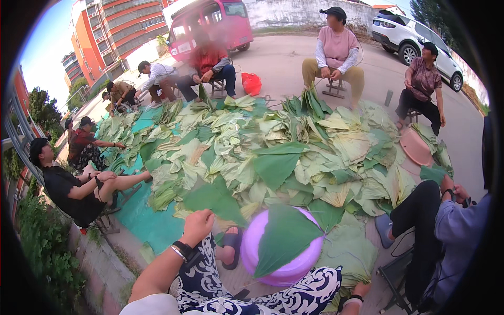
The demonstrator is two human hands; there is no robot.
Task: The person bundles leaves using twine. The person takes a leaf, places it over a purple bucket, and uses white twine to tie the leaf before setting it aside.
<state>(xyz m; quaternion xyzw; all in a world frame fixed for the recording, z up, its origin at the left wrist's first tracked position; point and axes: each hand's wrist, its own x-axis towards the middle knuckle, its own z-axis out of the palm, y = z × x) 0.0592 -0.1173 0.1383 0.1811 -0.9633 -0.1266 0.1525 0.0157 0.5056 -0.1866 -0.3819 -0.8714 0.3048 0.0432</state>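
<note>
My left hand (198,226) is raised above my left knee with its fingers curled in; anything inside them is hidden. Just beyond it, a dark green folded leaf (215,201) lies at the near side of the heap. Between my knees is a purple basin (310,260), and across its top lies one broad, fan-shaped green leaf (286,239), which looks like a folded lotus leaf. Down by my right knee, my right hand (360,290) is next to a stack of flattened leaves (349,252). Its fingers cannot be made out.
A wide heap of leaves (236,152) covers a green sheet (147,226). Several people sit around it on low stools, one close on my right (457,236). A pink basin (416,147) and a red bag (251,84) stand by the heap. Beyond are a pink vehicle (210,31) and a white car (415,37).
</note>
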